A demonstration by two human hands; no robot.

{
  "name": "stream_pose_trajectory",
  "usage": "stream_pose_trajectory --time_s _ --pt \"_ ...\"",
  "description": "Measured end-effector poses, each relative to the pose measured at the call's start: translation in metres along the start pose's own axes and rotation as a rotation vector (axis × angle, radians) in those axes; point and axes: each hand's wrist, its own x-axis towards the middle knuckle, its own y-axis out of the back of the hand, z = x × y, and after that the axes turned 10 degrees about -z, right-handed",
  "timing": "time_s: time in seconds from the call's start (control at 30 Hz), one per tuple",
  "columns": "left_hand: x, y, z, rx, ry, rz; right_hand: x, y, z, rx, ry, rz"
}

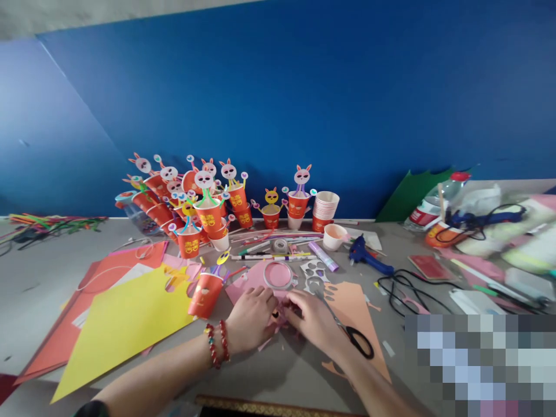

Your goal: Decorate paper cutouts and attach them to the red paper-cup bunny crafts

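Observation:
Close together at the front middle of the table, my left hand [252, 319] and my right hand [313, 322] pinch a small pink paper piece [280, 316] with a dark mark on it. Fingers cover most of it, so its full shape is hidden. Just beyond my fingers, a clear tape roll [278, 274] lies over a pink paper sheet [247, 280]. Beside my right wrist, black-handled scissors [359, 341] rest on peach paper [354, 310] with cut-out holes. Left of my left hand, a red paper cup [205, 295] leans, with a yellow face [223, 257] at its top.
Decorated rabbit cups [208, 217] crowd the back left, near a stack of cups [325, 209]. A blue glue gun [369, 256] trails a black cable [403, 289] at right. Yellow paper [130, 324] covers the left front. A bottle [436, 200] stands at back right.

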Motion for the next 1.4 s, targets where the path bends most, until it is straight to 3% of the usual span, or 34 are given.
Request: stream_pose_trajectory --time_s 0.07,0.13,0.2,0.27,0.3,0.37,0.43,0.5,0.67,0.83,0.97,1.13,1.27,1.4 --pt "-0.008 0.007 -0.009 -0.028 -0.002 0.051 0.001 0.002 0.001 0.032 -0.004 0.035" --pt "-0.023 0.016 -0.026 -0.112 0.046 0.286 0.002 0.003 0.002 0.05 -0.011 0.055" --pt "-0.044 0.023 -0.05 -0.081 0.196 0.517 0.002 0.003 0.003 0.055 -0.012 0.064" --pt "-0.065 0.024 -0.074 -0.029 0.382 0.638 0.002 0.003 0.004 0.057 -0.008 0.076" --pt "-0.075 0.022 -0.085 -0.013 0.465 0.641 0.002 0.002 0.004 0.057 -0.006 0.083" --pt "-0.09 0.013 -0.1 -0.034 0.599 0.523 0.003 0.001 0.004 0.046 0.0 0.087" --pt "-0.098 0.0 -0.106 -0.061 0.655 0.364 0.004 0.001 0.005 0.028 0.002 0.082" --pt "-0.1 -0.013 -0.106 -0.06 0.666 0.341 0.005 0.0 0.007 0.023 0.003 0.08" --pt "-0.098 -0.03 -0.094 -0.108 0.677 0.383 0.005 -0.001 0.009 0.028 -0.001 0.097" --pt "-0.098 -0.039 -0.078 -0.131 0.529 0.506 0.007 0.0 0.012 0.008 0.009 0.096" --pt "-0.092 -0.04 -0.067 -0.144 0.488 0.438 0.005 0.0 0.011 -0.033 -0.012 0.054" --pt "-0.079 -0.033 -0.064 -0.143 0.521 0.373 0.001 -0.004 -0.005 -0.21 0.029 -0.144" --pt "-0.07 -0.033 -0.069 -0.081 0.515 0.453 0.0 -0.008 -0.01 -0.306 0.053 -0.198" --pt "-0.066 -0.029 -0.067 0.035 0.413 0.608 0.0 -0.011 -0.007 -0.354 0.058 -0.208"
